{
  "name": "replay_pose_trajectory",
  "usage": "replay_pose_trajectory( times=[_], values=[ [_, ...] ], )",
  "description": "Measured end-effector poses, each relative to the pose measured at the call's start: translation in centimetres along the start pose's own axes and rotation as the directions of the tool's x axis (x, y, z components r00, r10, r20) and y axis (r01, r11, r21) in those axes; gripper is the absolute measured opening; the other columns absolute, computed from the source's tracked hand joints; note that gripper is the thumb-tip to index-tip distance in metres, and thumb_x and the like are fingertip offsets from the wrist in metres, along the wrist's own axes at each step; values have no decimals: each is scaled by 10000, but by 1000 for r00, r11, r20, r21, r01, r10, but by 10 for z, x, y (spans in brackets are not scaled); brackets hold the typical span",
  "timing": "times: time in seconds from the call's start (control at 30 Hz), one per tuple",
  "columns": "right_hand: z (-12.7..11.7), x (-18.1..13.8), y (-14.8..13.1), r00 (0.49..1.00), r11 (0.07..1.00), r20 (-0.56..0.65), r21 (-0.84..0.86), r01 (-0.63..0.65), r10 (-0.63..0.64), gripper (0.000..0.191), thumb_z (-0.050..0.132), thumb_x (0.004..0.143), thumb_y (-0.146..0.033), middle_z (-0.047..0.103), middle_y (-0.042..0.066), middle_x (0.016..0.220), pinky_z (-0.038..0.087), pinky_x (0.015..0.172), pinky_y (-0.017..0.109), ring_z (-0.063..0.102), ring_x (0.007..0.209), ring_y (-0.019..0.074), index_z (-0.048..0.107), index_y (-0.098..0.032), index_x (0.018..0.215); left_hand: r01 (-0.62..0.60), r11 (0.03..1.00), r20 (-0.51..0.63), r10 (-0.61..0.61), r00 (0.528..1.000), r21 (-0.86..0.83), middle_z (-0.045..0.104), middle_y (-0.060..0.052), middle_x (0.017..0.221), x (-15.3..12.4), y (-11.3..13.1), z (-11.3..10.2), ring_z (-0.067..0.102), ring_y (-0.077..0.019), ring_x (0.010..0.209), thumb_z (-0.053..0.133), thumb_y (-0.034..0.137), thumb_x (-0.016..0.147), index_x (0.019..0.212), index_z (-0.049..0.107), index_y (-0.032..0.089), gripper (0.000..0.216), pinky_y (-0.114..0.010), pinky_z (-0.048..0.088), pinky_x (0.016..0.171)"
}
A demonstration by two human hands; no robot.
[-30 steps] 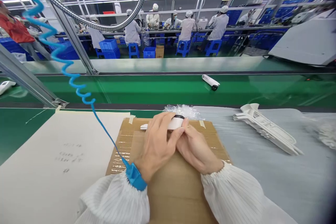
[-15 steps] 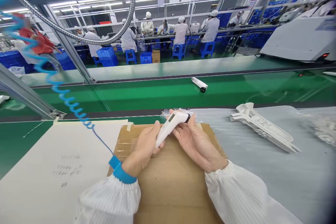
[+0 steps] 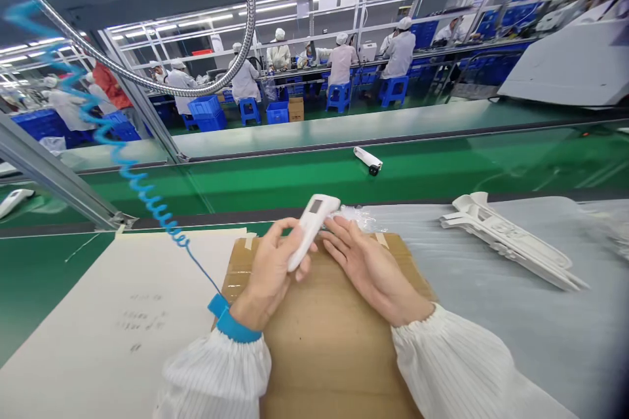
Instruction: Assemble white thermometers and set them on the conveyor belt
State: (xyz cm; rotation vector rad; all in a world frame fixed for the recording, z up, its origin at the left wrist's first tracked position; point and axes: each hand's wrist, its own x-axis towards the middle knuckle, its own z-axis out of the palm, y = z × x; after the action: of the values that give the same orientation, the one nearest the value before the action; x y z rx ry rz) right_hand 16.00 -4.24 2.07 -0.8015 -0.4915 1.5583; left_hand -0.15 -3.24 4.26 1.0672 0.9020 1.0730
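Note:
My left hand (image 3: 268, 272) is closed round the handle of a white handheld device (image 3: 309, 226) with a small screen, holding it upright over a brown cardboard sheet (image 3: 324, 347). My right hand (image 3: 366, 265) lies beside it with fingers stretched out, its fingertips near the device and touching nothing I can make out. A crumpled clear plastic bag (image 3: 356, 216) lies just behind the hands. A blue wrist strap (image 3: 230, 321) with a coiled blue cord (image 3: 142, 193) is on my left wrist.
A white paper sheet (image 3: 108, 314) lies left of the cardboard. White plastic shells (image 3: 511, 239) rest on grey foam at right. Another white device (image 3: 367, 160) lies on the green conveyor belt (image 3: 295, 173). Metal frame struts stand at left. People in white coats work at benches behind.
My left hand has raised the device more upright with its screen facing me. My right hand has let go of its head and opened.

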Motion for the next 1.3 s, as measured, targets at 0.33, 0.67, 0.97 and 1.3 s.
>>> replay_pose_trajectory(
  times=[0.33, 0.67, 0.97, 1.3],
  values=[
    [-7, 3, 3, 999, 996, -29, 73, -41, 44, 402, 704, 614, -59, 731, 10, 1033, 495, 831, 289, 649, 845, 147, 718, -211, 986, 299, 686, -542, 165, 824, 663, 672, -67, 797, 66, 19, -88, 674, -203, 712, 571, 90, 756, 1111, 556, 161, 363, -290, 507, 645],
    [-3, -1, -5, 996, 972, 54, 221, -85, 75, 307, 636, 683, -170, 726, 29, 999, 458, 840, 329, 636, 847, 175, 701, -204, 980, 319, 507, -554, 422, 718, 801, 358, -177, 1487, 121, 54, -94, 376, -361, 1388, 669, 96, 668, 1280, 454, 188, 655, -484, 362, 1107],
    [-6, 1, -2, 996, 981, -10, 174, -82, 85, 201, 710, 750, -232, 727, 11, 945, 471, 755, 297, 613, 774, 151, 701, -204, 949, 207, 693, -565, 338, 753, 690, 572, -126, 1262, 61, 17, -51, 617, -228, 1112, 625, 108, 764, 1194, 546, 164, 441, -373, 477, 1005],
    [-6, 2, -1, 996, 985, 3, 151, -84, 85, 189, 769, 756, -254, 696, -12, 847, 449, 645, 258, 555, 667, 113, 694, -198, 920, 234, 580, -473, 301, 828, 780, 696, -114, 1107, 53, 1, -52, 676, -226, 1014, 569, 68, 776, 1047, 648, 168, 298, -358, 511, 950]
  ],
)
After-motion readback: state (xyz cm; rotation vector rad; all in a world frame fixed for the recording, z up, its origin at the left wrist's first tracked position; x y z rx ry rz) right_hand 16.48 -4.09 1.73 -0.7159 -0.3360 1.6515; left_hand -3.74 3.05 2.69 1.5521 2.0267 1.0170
